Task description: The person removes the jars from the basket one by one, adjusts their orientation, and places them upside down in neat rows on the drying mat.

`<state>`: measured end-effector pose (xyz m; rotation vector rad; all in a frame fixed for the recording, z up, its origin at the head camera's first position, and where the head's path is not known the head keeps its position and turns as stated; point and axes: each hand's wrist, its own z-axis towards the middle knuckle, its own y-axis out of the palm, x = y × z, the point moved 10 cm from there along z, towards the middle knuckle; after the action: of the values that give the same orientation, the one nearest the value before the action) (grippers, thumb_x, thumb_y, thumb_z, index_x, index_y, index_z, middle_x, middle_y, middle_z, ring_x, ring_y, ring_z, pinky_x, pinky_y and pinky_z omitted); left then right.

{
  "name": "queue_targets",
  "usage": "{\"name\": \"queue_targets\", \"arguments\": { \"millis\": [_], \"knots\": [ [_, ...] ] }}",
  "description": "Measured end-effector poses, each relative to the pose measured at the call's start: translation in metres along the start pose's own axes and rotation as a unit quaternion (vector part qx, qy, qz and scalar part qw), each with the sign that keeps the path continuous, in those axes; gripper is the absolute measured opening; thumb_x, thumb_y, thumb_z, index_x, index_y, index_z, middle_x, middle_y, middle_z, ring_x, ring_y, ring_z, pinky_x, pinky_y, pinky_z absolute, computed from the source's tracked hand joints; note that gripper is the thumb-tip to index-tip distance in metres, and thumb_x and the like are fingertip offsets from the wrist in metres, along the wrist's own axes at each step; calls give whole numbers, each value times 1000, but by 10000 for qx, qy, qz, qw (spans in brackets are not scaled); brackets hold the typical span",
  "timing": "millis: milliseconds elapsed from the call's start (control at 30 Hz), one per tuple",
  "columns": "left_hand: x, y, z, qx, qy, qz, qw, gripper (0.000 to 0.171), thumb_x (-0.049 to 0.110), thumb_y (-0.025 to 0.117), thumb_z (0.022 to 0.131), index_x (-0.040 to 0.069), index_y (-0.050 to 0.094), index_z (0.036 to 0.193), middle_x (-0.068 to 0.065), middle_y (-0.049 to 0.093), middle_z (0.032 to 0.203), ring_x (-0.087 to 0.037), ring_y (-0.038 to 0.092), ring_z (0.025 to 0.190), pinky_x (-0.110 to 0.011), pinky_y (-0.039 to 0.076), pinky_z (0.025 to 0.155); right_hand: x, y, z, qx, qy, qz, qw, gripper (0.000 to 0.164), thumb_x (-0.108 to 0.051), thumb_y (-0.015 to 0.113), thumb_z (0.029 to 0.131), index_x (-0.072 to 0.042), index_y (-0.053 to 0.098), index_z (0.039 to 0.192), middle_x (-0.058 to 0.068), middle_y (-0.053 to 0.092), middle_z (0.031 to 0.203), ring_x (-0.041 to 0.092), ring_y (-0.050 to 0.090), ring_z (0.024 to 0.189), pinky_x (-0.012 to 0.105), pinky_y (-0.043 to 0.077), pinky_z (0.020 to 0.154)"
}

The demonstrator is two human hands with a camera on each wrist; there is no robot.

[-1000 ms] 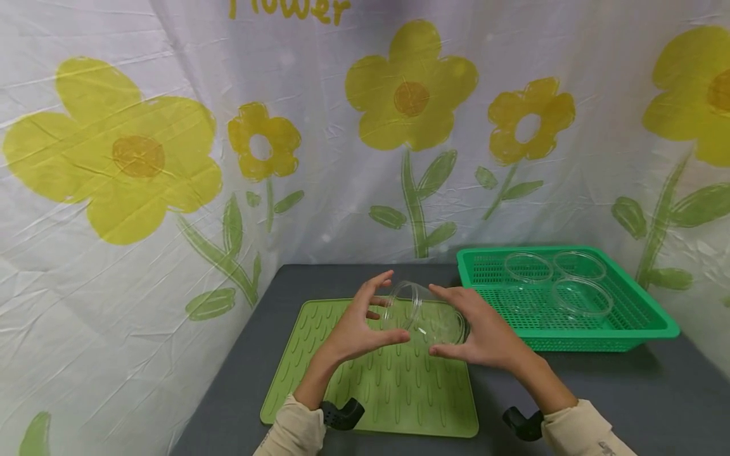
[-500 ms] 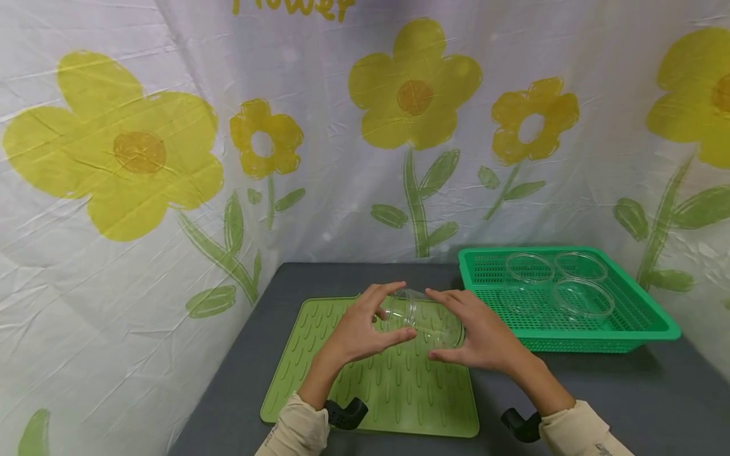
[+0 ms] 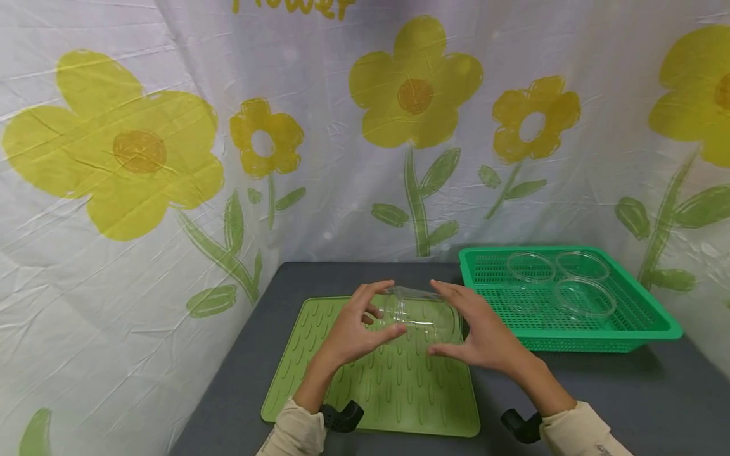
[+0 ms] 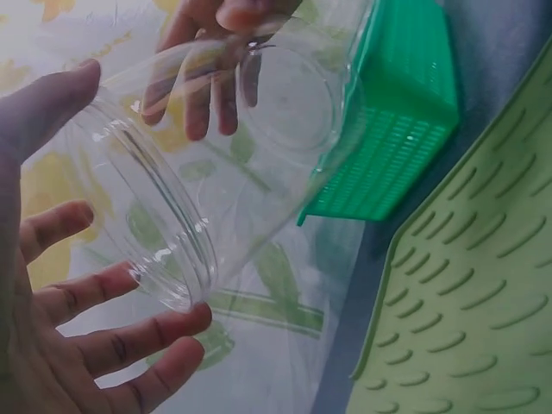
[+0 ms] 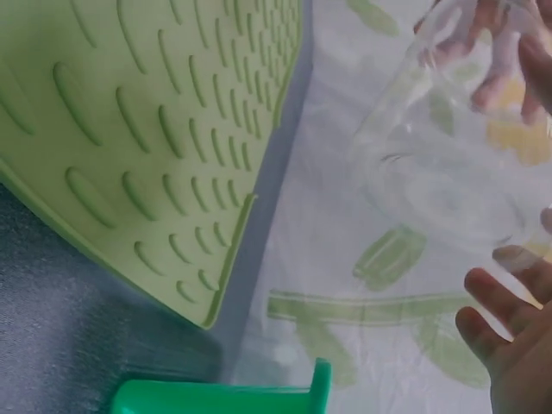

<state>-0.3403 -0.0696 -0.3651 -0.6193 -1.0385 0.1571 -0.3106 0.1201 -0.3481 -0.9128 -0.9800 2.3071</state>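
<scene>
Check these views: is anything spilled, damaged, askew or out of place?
Nothing stands out. The left hand and right hand hold a clear, round container sideways above a light-green, ridged rectangular mat; no spill or crack shows. Three clear, round-rimmed containers sit in the green perforated plastic basket.

On a clock face centred on the head view, a green perforated plastic basket (image 3: 599, 341) sits between three and four o'clock, on a dark grey table (image 3: 604, 392). Inside it, clear round-rimmed containers (image 3: 585, 297) number three: at its ten, twelve and three o'clock. A lime-green textured mat (image 3: 410, 392) lies at six. Behind hangs a white fabric backdrop (image 3: 336, 209) printed with yellow flowers (image 3: 415, 95) from nine to three o'clock; yellow lettering (image 3: 293, 6) is cropped at eleven.
</scene>
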Motion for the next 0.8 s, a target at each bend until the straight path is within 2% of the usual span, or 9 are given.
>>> {"name": "queue_targets", "arguments": {
  "millis": [200, 333, 533, 800],
  "knots": [
    [-5, -7, -5, 239, 165, -341, 9990, 71, 33, 77, 91, 40, 41, 152, -9, 50, 146, -31, 67, 105, -48, 55, 90, 17, -2, -5, 109, 550, 935, 9940, 102, -34, 90, 78, -28, 30, 161, 14, 42, 158, 42, 45, 140, 70, 43, 101],
    [-8, -7, -9, 293, 247, -491, 9981, 71, 31, 76, 92, 38, 40, 153, -10, 49, 147, -26, 67, 104, -47, 56, 89, 22, -2, -8, 132, 706, 1367, 9880, 99, -27, 88, 81, -27, 31, 161, 16, 42, 158, 41, 48, 138, 68, 42, 105],
    [-10, -7, -11, 332, 423, -797, 9954, 68, 24, 72, 95, 32, 40, 155, -10, 49, 145, -18, 68, 99, -38, 56, 88, 25, 0, -10, 145, 815, 1592, 9838, 98, -25, 87, 82, -31, 29, 161, 13, 41, 160, 39, 49, 138, 65, 43, 105],
    [-9, -3, -12, 346, 540, -1139, 9914, 64, 24, 68, 98, 28, 39, 155, -14, 48, 145, -21, 67, 102, -39, 56, 89, 26, 4, -9, 35, 871, 1732, 9810, 100, -26, 87, 80, -30, 28, 162, 15, 39, 161, 44, 47, 139, 69, 42, 104]
  ]
}}
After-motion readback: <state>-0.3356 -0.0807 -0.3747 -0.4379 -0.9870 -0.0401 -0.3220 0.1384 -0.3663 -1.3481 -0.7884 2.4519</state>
